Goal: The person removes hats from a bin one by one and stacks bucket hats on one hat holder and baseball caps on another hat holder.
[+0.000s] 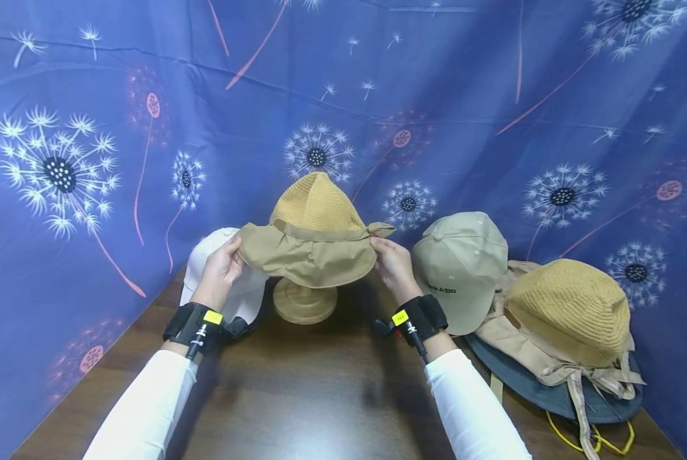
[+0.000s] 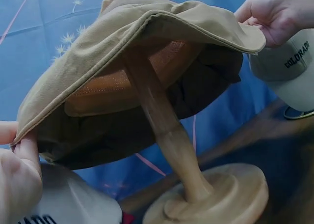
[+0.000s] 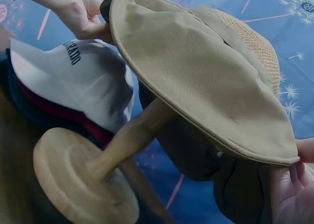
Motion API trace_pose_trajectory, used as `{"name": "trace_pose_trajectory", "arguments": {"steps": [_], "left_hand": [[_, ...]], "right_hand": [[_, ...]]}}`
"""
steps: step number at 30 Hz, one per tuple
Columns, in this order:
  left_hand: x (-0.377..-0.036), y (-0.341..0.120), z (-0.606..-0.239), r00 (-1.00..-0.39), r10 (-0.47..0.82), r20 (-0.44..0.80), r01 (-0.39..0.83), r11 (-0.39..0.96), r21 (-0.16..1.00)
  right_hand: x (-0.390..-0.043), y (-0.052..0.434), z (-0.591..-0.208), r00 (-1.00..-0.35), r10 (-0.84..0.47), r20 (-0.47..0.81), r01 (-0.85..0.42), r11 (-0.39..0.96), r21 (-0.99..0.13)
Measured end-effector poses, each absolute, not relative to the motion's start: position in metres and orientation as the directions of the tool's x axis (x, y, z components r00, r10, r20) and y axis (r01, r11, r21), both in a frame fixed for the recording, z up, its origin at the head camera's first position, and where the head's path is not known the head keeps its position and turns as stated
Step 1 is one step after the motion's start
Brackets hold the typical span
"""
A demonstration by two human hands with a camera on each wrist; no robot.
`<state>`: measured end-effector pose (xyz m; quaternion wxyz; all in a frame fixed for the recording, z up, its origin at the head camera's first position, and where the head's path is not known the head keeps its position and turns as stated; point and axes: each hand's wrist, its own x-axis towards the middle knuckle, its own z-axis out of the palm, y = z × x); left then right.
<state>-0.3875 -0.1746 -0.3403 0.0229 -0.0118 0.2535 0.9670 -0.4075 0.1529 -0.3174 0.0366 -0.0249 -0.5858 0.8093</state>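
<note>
A tan sun hat [image 1: 314, 246] with a woven straw crown and a wide cloth brim [image 2: 147, 32] sits on a wooden hat stand [image 1: 304, 302], whose post [image 2: 164, 123] runs up inside the crown. My left hand [image 1: 222, 268] pinches the brim's left edge, thumb on top. My right hand [image 1: 393, 263] pinches the brim's right edge [image 3: 274, 157] near the tied bow. In the right wrist view the stand's round base [image 3: 78, 177] rests on the table.
A white cap [image 1: 228, 281] lies behind my left hand. To the right stand a beige cap [image 1: 461, 268] with dark lettering and a second straw-crowned hat [image 1: 567, 313] on a blue-grey hat [image 1: 550, 390]. Dark wooden table [image 1: 308, 396]; blue dandelion curtain [image 1: 343, 96] encloses it.
</note>
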Motion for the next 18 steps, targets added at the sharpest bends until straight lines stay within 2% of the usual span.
{"name": "trace_pose_trajectory", "arguments": {"steps": [3,6,12,18], "left_hand": [[-0.381,-0.175,-0.349,-0.998,0.019,-0.058,-0.046,-0.853,0.52],[-0.373,-0.172,-0.354,-0.998,-0.027,-0.049,-0.011,-0.773,0.634],[-0.357,-0.163,-0.359,-0.986,-0.163,-0.018,0.056,-0.434,0.899],[-0.345,-0.161,-0.363,-0.974,-0.225,0.021,0.057,-0.153,0.987]], "right_hand": [[-0.404,0.151,-0.326,-0.996,0.09,-0.001,-0.026,-0.304,-0.952],[-0.402,0.151,-0.334,-0.995,0.096,-0.016,-0.012,-0.289,-0.957],[-0.398,0.153,-0.348,-0.992,0.118,-0.046,0.014,-0.259,-0.966],[-0.398,0.153,-0.356,-0.992,0.11,-0.067,0.042,-0.212,-0.976]]}}
